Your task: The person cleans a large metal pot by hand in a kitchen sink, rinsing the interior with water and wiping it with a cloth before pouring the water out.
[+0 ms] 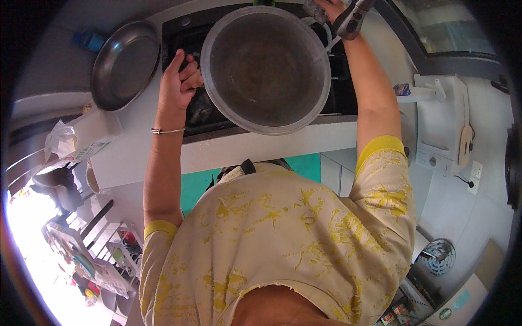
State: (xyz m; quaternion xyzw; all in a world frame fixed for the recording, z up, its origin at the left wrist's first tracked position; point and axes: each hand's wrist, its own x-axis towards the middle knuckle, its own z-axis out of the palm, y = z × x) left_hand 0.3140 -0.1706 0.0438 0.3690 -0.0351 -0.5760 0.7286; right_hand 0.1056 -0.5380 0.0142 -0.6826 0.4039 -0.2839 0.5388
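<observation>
A large round grey metal pot (267,71) stands over a black sink (342,95) in front of me. From a faucet's spray head (350,22), a thin stream of water runs into the pot near its right rim. My left hand (183,79) is at the pot's left rim with fingers curled and thumb raised; whether it grips the rim cannot be told. Beyond the spray head, my right hand (335,9) is partly hidden and cut by the top edge. Its fingers are beside a crumpled-looking clear thing (316,11), and a hold on it cannot be made out.
A dark frying pan (125,65) leans at the left, with a blue object (89,40) behind it. A plastic bag (81,140) lies on the left counter (126,159). On the right are a white spray bottle (424,91), a white appliance (442,118) and a window frame (440,61).
</observation>
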